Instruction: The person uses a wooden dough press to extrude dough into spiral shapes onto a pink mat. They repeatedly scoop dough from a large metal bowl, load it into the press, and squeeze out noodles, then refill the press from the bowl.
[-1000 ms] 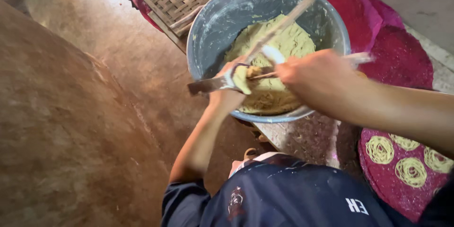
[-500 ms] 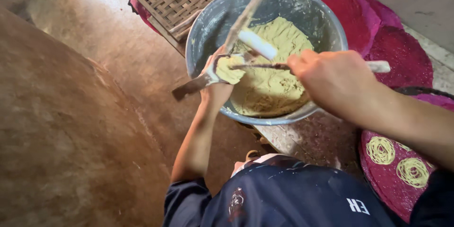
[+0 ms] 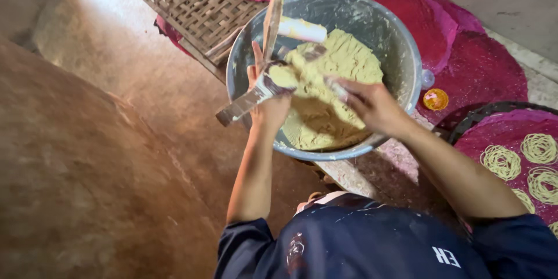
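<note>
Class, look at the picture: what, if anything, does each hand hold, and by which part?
The left hand grips a flat metal tool near its dough-loaded end, over the bowl. The right hand presses into the dough; what it holds cannot be told.

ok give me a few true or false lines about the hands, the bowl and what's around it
1. The left hand holds a flat metal tool loaded with dough. True.
2. The metal bowl is empty. False: it holds a mass of yellow dough.
3. The right hand is over the dough inside the bowl. True.
4. The woven mats beside the bowl are blue. False: they are pink-red.
5. Coiled noodle rounds lie on a mat at the right. True.
</note>
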